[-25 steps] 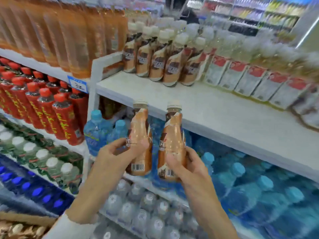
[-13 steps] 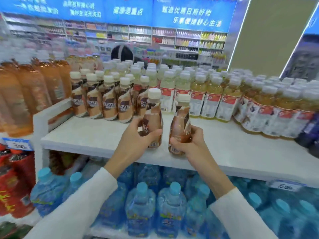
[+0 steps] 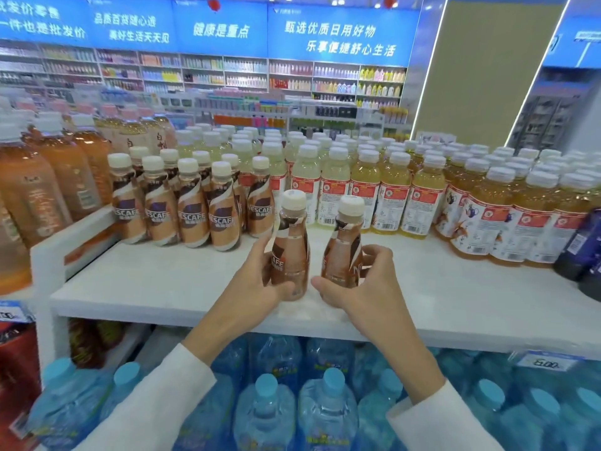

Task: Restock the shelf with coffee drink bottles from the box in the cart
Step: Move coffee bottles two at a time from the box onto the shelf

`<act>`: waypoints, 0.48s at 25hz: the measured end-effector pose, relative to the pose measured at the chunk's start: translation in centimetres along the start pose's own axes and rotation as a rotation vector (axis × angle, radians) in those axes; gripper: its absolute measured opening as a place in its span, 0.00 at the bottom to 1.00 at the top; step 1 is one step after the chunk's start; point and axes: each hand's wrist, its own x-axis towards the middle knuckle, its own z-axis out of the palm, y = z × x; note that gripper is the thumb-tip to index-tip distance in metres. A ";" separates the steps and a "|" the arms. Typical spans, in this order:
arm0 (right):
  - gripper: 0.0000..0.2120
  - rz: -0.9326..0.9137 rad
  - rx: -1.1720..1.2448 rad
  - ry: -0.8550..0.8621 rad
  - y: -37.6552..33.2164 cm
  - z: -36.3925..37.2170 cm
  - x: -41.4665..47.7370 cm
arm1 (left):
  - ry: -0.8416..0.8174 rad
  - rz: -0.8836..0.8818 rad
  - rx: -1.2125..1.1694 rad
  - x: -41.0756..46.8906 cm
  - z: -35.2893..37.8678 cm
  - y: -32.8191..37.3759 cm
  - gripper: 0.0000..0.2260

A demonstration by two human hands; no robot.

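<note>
Gripping upright, cap-up coffee bottles (image 3: 291, 255), left hand (image 3: 255, 288) and right hand (image 3: 362, 288), at shelf (image 3: 156, 288).

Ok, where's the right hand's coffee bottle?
Centre of the head view: the right hand holds the coffee bottle over the white shelf, beside the left hand's bottle, in front of yellow drink bottles.

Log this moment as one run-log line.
left hand grips left coffee bottle | right hand grips right coffee bottle | both at shelf front | stocked coffee row behind-left
</note>
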 end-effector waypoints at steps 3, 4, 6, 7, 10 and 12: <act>0.36 -0.037 -0.152 0.051 -0.1 0.1 0.1 | 0.116 0.003 0.064 0.2 -0.3 0.2 0.36; 0.33 -0.039 -0.156 0.026 0.0 0.0 0.3 | 0.151 0.007 0.099 0.0 -0.2 0.3 0.35; 0.30 -0.035 -0.083 -0.075 0.3 -0.3 0.7 | 0.228 0.015 0.200 -0.3 0.4 0.4 0.35; 0.29 -0.044 -0.039 -0.143 0.5 -0.6 0.9 | 0.267 0.025 0.239 -0.5 0.8 0.3 0.34; 0.30 -0.105 0.032 -0.290 1.1 -1.0 1.0 | 0.283 0.048 0.199 -0.8 1.4 -0.1 0.32; 0.31 -0.088 0.116 -0.302 1.5 -0.7 0.5 | 0.242 0.039 0.150 -1.1 1.1 -0.3 0.31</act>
